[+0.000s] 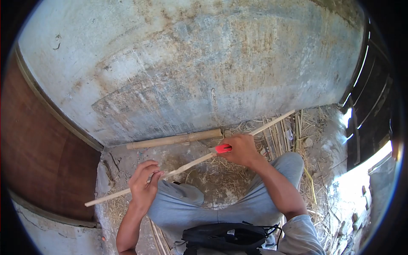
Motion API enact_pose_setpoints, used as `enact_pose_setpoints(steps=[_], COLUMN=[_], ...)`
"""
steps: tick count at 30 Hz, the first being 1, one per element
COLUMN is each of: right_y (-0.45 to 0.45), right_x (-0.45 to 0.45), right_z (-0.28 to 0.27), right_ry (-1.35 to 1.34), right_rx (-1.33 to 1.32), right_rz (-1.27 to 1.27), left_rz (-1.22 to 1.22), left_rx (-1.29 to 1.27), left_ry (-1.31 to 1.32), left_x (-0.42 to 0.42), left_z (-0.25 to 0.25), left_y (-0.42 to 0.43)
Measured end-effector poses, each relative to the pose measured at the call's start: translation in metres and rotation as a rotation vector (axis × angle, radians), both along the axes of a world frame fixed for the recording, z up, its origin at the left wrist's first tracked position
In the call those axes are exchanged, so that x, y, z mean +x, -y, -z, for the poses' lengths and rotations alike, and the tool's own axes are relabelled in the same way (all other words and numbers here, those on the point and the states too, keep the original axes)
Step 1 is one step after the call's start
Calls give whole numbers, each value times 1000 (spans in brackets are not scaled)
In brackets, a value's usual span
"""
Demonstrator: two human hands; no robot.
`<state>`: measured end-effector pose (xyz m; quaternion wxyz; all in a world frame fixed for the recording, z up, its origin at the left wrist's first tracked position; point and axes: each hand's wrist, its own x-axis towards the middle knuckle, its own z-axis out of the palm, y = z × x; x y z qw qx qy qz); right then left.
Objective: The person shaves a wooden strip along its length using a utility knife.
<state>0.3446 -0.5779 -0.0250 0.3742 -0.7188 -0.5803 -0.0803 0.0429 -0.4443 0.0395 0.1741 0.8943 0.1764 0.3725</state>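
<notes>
A long pale bamboo strip (193,163) runs slantwise across my lap, from low on the left to high on the right. My left hand (144,182) is closed around its left part, fingers bent and thumb near the fingertips. Farther along, my right hand (242,149) grips a red-handled utility knife (223,148), whose short blade points left beside the strip. The strip's right end emerges beyond the right knuckles; whether the right fingers also hold it is hidden. A paler, uneven patch shows on the strip just right of my left hand.
A thick bamboo pole (174,139) lies along the base of the stained wall (182,63). Split strips (278,136) and shavings cover the floor on the right. A brown door panel (46,148) stands at left. A black waist bag (225,236) rests at my waist.
</notes>
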Motion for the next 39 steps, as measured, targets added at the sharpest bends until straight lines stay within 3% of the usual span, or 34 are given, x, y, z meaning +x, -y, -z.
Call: enact_pose_setpoints(steps=[2, 3, 5, 9, 12, 16, 17, 18, 19, 21, 23, 26, 29, 33, 35, 39], right_y=[3, 4, 4, 1, -1, -3, -2, -1, 1, 2, 1, 1, 10, 7, -1, -17], right_x=[-1, -2, -3, -10, -16, -25, -25, -26, -27, -22, -15, 19, 33, 28, 27, 17], right_z=[-7, -7, -6, -5, 4, 5, 3, 4, 6, 2, -6, -5, -10, 1, 26, 34], right_ry=[-35, -39, -78, -102, -159, -122, -104, -98, -96, -89, -305, -394, -535, -737, -1006, -1153], right_rx=[-276, -276, -323, -393, -437, -476, -511, -503, -430, -349, 254, 344, 139, 64, 149, 131], right_rz=[-47, -45, -131, -200, -250, -295, -300, -294, -253, -205, -98, 86, 271, 213, 125, 84], left_rz=[37, 40, -60, 45, 193, 319, 308, 296, 301, 262, 239, 190, 170, 175, 202, 298], left_rx=[67, 67, -174, -105, -566, -469, -683, -893, -881, -1140, -1254, -1438, -1525, -1560, -1537, -1577], left_ry=[1, -2, -125, -345, -619, -654, -637, -614, -612, -605, -537, -409, -322, -368, -395, -435], left_x=[-6, -4, 2, 16, 26, 37, 41, 45, 48, 54, 59, 64, 75, 97, 106, 120], left_z=[3, 0, -6, 11, 28, 60, 65, 66, 68, 69, 70, 70, 66, 65, 65, 73], left_y=[-5, 0, 15, 16, 21, 19, 20, 19, 16, 9, 4, 1, -3, -9, -10, -20])
